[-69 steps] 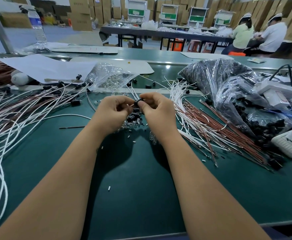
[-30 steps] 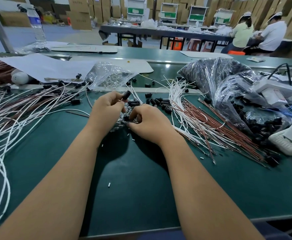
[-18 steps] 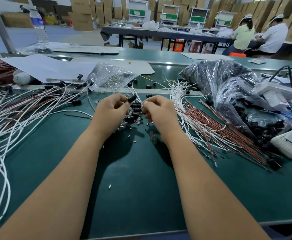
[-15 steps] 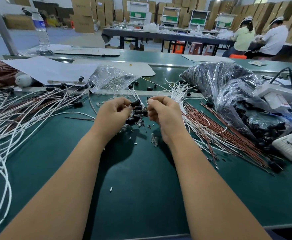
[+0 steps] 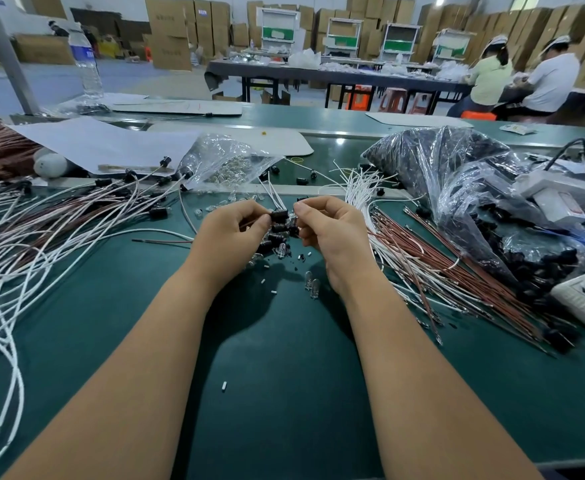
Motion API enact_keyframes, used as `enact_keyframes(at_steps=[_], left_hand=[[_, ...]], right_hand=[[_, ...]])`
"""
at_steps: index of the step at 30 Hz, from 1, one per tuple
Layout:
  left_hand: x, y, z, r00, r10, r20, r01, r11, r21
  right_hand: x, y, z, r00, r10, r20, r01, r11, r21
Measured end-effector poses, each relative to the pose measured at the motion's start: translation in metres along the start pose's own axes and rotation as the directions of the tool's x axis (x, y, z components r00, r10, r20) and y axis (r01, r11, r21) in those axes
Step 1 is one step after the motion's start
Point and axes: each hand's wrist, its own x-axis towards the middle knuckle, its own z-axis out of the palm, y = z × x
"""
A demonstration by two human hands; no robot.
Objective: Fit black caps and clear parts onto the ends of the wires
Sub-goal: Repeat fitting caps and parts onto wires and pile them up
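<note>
The left hand [image 5: 230, 233] pinched a black cap [image 5: 279, 215] between thumb and fingertips, with thin white wires [image 5: 273, 192] running up from the cap toward twelve o'clock. The right hand [image 5: 332, 233], at three o'clock of the cap and just beside it, had its fingers curled with thumb and forefinger drawn together; whether they clamped a clear part could not be told, since nothing showed between them. Loose black caps [image 5: 277, 237] lay in a small heap directly beneath the two hands, and two clear parts [image 5: 312, 284] stood on the green table [image 5: 284, 375] at six o'clock of the heap. Finished wires [image 5: 76, 220] fanned out at nine o'clock; bare white and brown wires [image 5: 440, 271] waited at three o'clock, and a clear bag of spare parts [image 5: 225, 161] lay at eleven o'clock. The step appeared to be seating a piece into the cap's open end. It would go best with the cap held steady, its mouth turned toward the right hand, the piece pushed in straight along the cap's axis, and the wires kept from kinking.
</note>
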Motion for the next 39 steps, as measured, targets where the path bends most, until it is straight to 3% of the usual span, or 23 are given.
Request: enact_keyframes(at_steps=[3,11,20,31,39], left_hand=[[0.0,-0.001,0.0,1.0,0.009,-0.017,-0.009,1.0,0.002],[0.0,0.001,0.001,1.0,0.014,-0.025,-0.014,1.0,0.001],[0.001,0.0,0.0,1.0,-0.017,-0.016,0.016,0.997,-0.077],[0.001,-0.005,-0.002,0.992,-0.091,0.085,0.108,0.968,-0.226],[0.002,-0.007,-0.004,0.987,-0.118,0.108,0.145,0.947,-0.288]], right_hand=[[0.0,0.001,0.0,1.0,0.007,-0.004,-0.007,1.0,-0.03],[0.002,0.003,0.001,0.995,0.095,0.01,-0.096,0.991,0.095],[0.0,0.009,0.004,0.997,0.068,0.035,-0.072,0.987,0.144],[-0.002,0.014,0.006,0.998,0.036,0.052,-0.04,0.996,0.084],[-0.002,0.017,0.007,0.997,0.006,0.075,-0.002,0.998,-0.056]])
